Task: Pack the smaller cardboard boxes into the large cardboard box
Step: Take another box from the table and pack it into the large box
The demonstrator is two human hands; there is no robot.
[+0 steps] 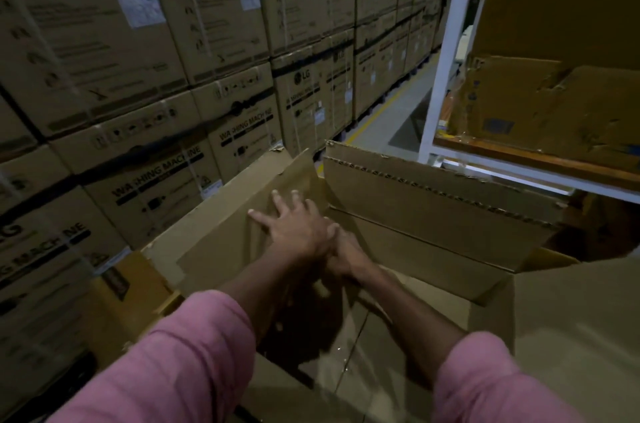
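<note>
The large cardboard box [433,228] stands open in front of me, its flaps raised at the far side, left and right. Its inside bottom [374,346] shows bare cardboard. My left hand [294,221] lies flat with fingers spread against the inner face of the left flap [221,235]. My right hand [346,256] reaches in just behind it, partly hidden under the left wrist; its fingers look curled, and whether they grip anything I cannot tell. No smaller box is inside the large one.
A wall of stacked washing-machine cartons [156,93] rises on the left. A white metal rack [446,83] with torn cartons [540,103] stands at right. A floor aisle with a yellow line [388,107] runs between them.
</note>
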